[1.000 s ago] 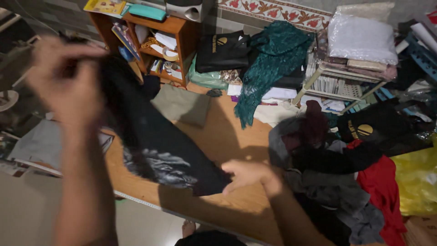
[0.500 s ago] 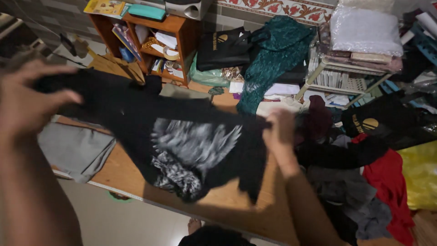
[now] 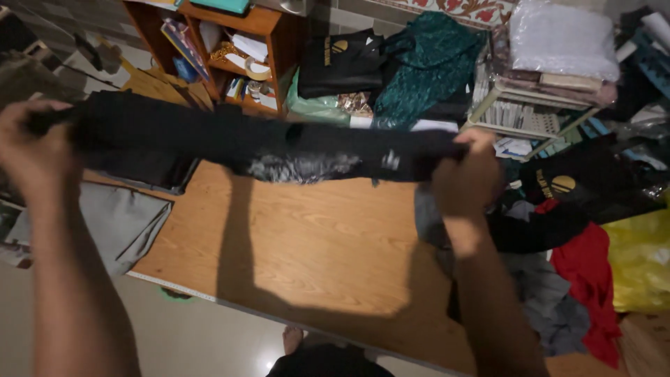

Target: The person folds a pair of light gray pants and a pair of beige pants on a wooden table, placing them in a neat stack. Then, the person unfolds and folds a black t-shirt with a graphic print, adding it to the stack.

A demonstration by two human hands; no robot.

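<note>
Black shirt (image 3: 265, 143) with a grey-white print, pulled out flat into a long band, held in the air above the wooden board (image 3: 307, 244). It runs nearly level from one hand to the other, print side facing down and toward the person.

Left hand (image 3: 31, 150): fingers clenched on the shirt's left end, fist raised at the left edge of the view. Right hand (image 3: 464, 174): fingers closed on the shirt's right end, knuckles up, forearm rising from below.

The shirt throws a dark shadow across the board. Board lies on a pale tiled floor (image 3: 202, 335); a bare foot (image 3: 292, 340) shows just past its near edge.

Grey cloth (image 3: 118, 223) lies flat at the board's left side, partly over the edge. Right of the board, a heap of clothes (image 3: 551, 307): grey, black, and a red piece (image 3: 590, 279). A yellow bag (image 3: 638, 258) sits at the far right.

Behind: wooden shelf (image 3: 262, 42) with books and small clutter, black bag (image 3: 342, 63) with a round yellow mark leaning beside it, green lace cloth (image 3: 422, 66) draped next to the bag. White rack (image 3: 530, 119) at back right carries folded fabric in clear wrap.
</note>
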